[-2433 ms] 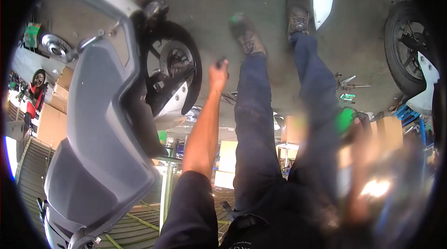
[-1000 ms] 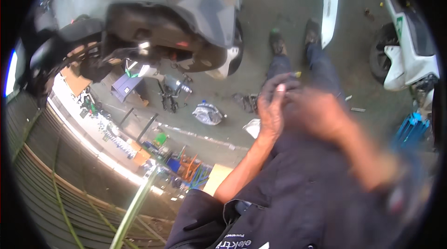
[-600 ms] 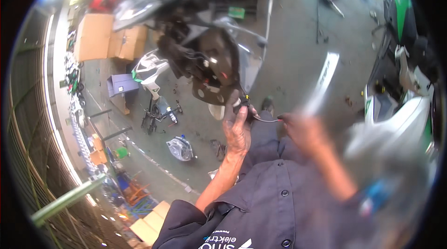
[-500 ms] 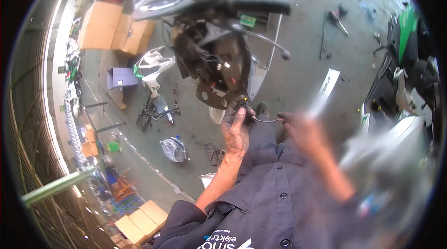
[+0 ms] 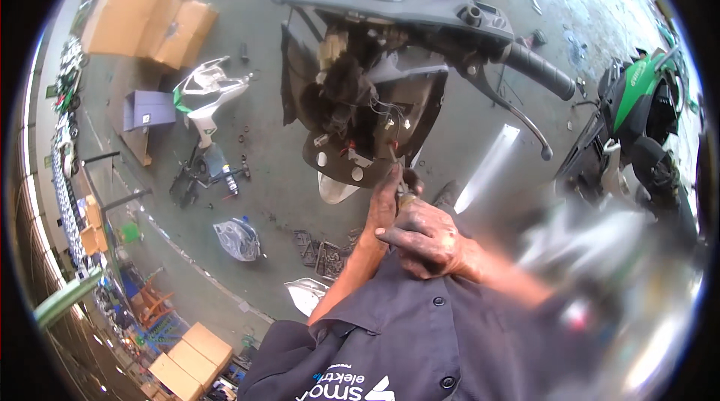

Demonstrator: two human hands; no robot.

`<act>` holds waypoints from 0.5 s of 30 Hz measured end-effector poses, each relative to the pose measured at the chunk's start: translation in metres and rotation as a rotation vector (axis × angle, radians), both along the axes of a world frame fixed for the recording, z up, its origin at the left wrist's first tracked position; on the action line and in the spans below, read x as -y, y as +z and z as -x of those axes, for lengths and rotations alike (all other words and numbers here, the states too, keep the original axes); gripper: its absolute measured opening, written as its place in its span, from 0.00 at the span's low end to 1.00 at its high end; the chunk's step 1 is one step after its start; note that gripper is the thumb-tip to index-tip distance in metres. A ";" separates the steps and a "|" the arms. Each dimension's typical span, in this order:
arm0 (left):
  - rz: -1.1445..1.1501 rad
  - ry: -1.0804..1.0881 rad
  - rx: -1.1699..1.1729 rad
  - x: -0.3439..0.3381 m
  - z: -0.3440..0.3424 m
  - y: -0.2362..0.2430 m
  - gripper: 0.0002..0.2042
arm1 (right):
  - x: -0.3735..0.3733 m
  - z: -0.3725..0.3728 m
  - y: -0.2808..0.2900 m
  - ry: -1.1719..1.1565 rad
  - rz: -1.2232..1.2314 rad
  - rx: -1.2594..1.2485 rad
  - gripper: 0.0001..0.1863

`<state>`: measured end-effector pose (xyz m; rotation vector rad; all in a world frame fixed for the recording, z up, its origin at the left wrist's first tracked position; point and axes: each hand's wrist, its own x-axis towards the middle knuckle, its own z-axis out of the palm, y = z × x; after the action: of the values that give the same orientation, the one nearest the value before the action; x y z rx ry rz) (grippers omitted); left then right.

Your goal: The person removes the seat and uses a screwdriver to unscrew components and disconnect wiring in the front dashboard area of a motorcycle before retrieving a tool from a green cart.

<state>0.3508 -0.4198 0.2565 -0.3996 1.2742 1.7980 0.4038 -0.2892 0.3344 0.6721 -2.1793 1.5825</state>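
Note:
My left hand [image 5: 384,202] is closed on a small, slim dark part [image 5: 405,187], just below the opened front body [image 5: 360,116] of a dark scooter. My right hand [image 5: 427,236] lies over it with curled fingers pressed against the left one, so what it grips is hidden. Loose wires [image 5: 386,112] and small connectors show inside the scooter's front. Above it run the handlebar [image 5: 457,15], its rubber grip [image 5: 540,71] and a brake lever [image 5: 525,120].
At left lie cardboard boxes [image 5: 120,15], a purple box [image 5: 148,108], a white fairing [image 5: 214,101] and a wrapped part [image 5: 236,240]. A green-black scooter [image 5: 630,97] stands at right; a long white panel [image 5: 487,165] lies on the floor. More boxes [image 5: 195,356] show lower left.
My view has swung round to the scooter's front. My right hand, earlier apart pulling out a thin wire, has moved left onto my left hand.

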 end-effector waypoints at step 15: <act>0.599 -0.422 -0.780 0.015 0.097 -0.076 0.23 | -0.033 -0.065 -0.029 -0.409 0.334 1.299 0.21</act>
<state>0.2534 -0.4348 0.1802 0.2916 2.2498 1.1977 0.4692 -0.2563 0.3056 -1.1629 -2.3419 2.3333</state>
